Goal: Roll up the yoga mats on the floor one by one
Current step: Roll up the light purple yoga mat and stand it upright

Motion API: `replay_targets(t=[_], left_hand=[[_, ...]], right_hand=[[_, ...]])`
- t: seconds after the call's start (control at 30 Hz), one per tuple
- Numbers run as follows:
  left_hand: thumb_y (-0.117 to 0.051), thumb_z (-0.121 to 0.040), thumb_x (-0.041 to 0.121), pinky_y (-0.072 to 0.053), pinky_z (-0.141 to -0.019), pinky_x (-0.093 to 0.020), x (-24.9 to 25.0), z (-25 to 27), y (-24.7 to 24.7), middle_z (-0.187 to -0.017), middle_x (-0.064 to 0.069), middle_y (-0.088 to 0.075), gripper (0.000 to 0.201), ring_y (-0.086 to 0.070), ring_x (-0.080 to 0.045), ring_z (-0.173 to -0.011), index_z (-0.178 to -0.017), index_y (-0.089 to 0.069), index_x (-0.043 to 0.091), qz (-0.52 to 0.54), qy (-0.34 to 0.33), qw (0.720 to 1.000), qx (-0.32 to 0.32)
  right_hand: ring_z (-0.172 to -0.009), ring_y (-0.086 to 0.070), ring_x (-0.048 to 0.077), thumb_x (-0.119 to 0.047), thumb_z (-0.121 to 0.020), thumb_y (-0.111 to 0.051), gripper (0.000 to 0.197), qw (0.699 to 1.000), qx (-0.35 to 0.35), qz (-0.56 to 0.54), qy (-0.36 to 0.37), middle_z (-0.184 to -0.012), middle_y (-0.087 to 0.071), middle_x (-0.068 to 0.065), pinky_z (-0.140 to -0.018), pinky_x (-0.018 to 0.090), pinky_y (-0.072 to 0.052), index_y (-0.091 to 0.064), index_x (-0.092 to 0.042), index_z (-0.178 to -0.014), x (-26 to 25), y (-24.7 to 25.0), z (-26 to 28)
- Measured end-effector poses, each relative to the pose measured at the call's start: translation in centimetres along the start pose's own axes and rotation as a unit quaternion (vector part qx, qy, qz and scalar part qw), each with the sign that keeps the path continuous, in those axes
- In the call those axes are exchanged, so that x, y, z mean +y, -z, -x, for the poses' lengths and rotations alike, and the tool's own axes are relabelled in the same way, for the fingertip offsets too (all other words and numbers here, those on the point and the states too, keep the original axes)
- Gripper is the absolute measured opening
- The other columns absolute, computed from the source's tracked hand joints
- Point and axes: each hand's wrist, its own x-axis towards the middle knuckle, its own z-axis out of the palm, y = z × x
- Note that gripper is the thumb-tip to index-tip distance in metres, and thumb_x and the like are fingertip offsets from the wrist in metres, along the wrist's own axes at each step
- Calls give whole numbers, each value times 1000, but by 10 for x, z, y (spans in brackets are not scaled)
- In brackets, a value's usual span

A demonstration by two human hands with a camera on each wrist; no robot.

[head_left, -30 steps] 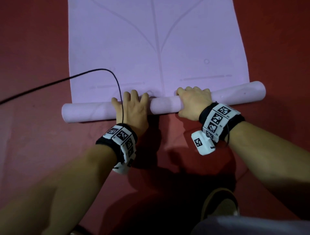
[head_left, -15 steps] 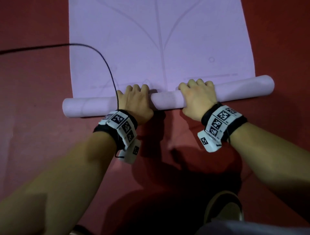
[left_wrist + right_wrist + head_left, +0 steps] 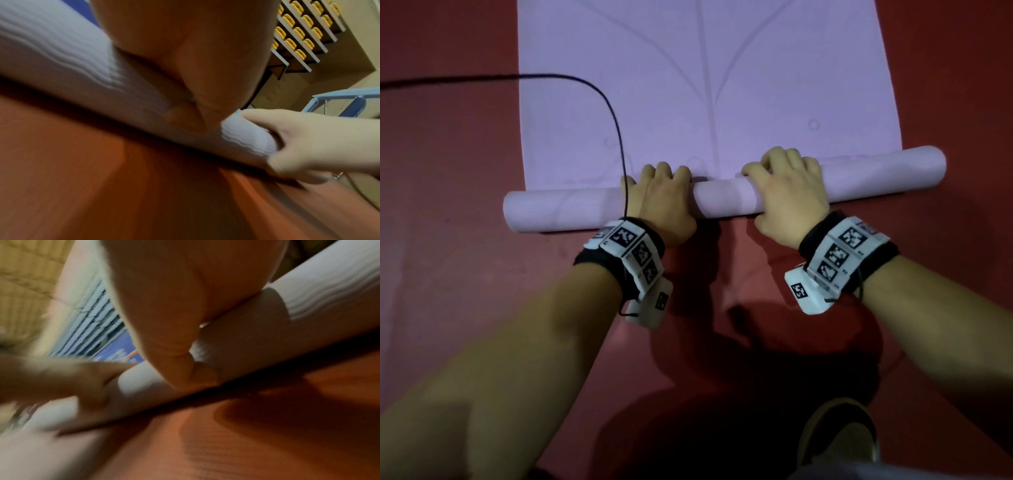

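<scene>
Gripping mat roll (image 3: 722, 197) — left hand (image 3: 661, 205) | right hand (image 3: 789, 192) — fingers curled over.

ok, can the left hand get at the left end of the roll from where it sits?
Probably yes. The left hand grips the rolled mat near its middle, and the stretch to the left end lies bare on the red floor. Only the black cable crosses near the wrist.

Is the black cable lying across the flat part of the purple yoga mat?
Yes: the black cable curves over the flat purple yoga mat to the left hand.
</scene>
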Motion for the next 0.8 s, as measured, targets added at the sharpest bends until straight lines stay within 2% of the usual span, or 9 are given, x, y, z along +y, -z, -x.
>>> replay_targets(t=[0.07, 0.17, 0.33, 0.4, 0.47, 0.53, 0.63, 0.73, 0.8], left_hand=[[-59, -78, 29, -35, -95, -51, -4, -8, 4, -121, -8, -54, 49, -48, -33, -116, -125, -49, 21, 14, -1, 1000, -28], [-57, -77, 28, -35, -94, -50, -4, -12, 10, -120, -9, -53, 47, -48, -32, -114, -122, -49, 20, 23, 3, 999, -41], [-66, -62, 22, -34, -93, -51, 6, 9, -8, -117, -10, -50, 61, -47, -35, -108, -122, -50, 18, -45, -19, 994, 98], [-67, -62, 19, -33, -95, -51, 8, 9, -8, -117, -10, -51, 63, -47, -35, -108, -123, -50, 18, -55, -6, 994, 97], [-66, -66, 20, -33, -95, -51, 9, -2, 1, -119, -8, -50, 60, -46, -34, -112, -123, -48, 20, -37, 10, 998, 54], [-64, -71, 23, -33, -96, -51, 6, -14, 10, -120, -7, -50, 56, -46, -33, -115, -123, -46, 21, -22, 8, 1000, 16], [-61, -76, 26, -35, -96, -51, -1, -27, 16, -122, -7, -51, 51, -47, -33, -118, -125, -47, 21, -4, 0, 1000, -31], [-59, -77, 27, -35, -95, -50, -3, -34, 22, -122, -7, -53, 48, -48, -32, -117, -124, -50, 21, 12, -7, 999, -40], [-61, -75, 29, -34, -94, -47, -3, -28, 18, -121, -6, -52, 48, -47, -32, -115, -121, -53, 20, 3, -15, 1000, 4]], right_hand=[[-96, -49, 32, -13, -54, -69, 62, 999, 31, 35, 7, -107, -53, 6, -83, 41, -35, -58, -20, -115, -1, -5, 2], [-96, -51, 33, -15, -61, -68, 56, 999, -6, 50, 7, -107, -55, 7, -82, 43, -37, -57, -19, -115, -3, 0, -8], [-106, -52, 31, -29, -71, -66, 55, 992, -123, 10, 11, -115, -55, 5, -87, 44, -37, -50, -25, -124, 2, 16, -34], [-107, -53, 31, -31, -73, -66, 55, 988, -151, -5, 15, -116, -55, 5, -87, 43, -37, -50, -25, -125, 4, 19, -42], [-106, -53, 32, -29, -69, -66, 61, 992, -128, -12, 17, -116, -55, 6, -86, 43, -37, -49, -24, -127, 5, 20, -41], [-101, -52, 33, -23, -61, -66, 69, 998, -54, 17, 36, -112, -54, 9, -84, 43, -36, -49, -20, -128, 6, 15, -32], [-95, -50, 34, -17, -56, -66, 63, 997, 41, 53, 34, -106, -53, 11, -82, 44, -35, -54, -15, -118, 4, 0, -20], [-94, -51, 33, -19, -59, -70, 58, 998, 31, 62, 5, -104, -54, 10, -84, 43, -35, -55, -17, -115, 0, 0, -25], [-98, -52, 33, -26, -64, -72, 56, 998, -15, 55, -1, -108, -55, 9, -86, 44, -37, -54, -19, -117, 1, 7, -35]])
